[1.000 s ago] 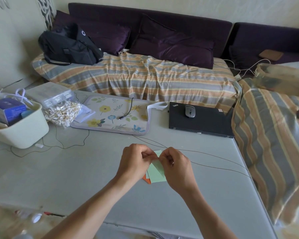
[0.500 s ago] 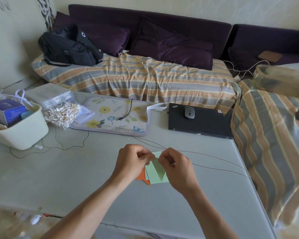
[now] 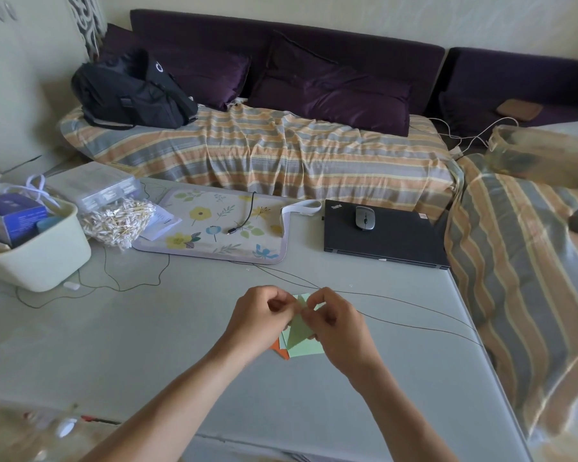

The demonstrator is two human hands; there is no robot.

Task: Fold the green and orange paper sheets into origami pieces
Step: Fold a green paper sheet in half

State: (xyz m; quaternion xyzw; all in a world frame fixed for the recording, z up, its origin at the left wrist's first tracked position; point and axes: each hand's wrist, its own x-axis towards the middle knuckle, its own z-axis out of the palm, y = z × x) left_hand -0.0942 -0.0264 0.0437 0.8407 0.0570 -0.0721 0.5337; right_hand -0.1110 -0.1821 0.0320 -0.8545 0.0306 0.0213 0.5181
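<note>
A green paper sheet (image 3: pixel 301 333), partly folded into a pointed shape, is held just above the grey table (image 3: pixel 147 345). My left hand (image 3: pixel 259 323) pinches its upper left edge and my right hand (image 3: pixel 339 328) pinches its top right. Under it lies a flat light green sheet (image 3: pixel 309 350). Beneath that, only a corner of an orange sheet (image 3: pixel 280 351) shows. The hands hide most of the folded top.
A thin dark cable (image 3: pixel 397 315) runs across the table just behind the hands. A closed black laptop (image 3: pixel 384 235) with a mouse (image 3: pixel 364 217), a floral mat (image 3: pixel 217 228), a bag of cotton swabs (image 3: pixel 119 221) and a cream basket (image 3: pixel 34 258) stand farther back. A striped sofa borders the table.
The green paper's fold has tightened into a narrower point between my fingers. Both hands stay together over the sheets, hardly shifted.
</note>
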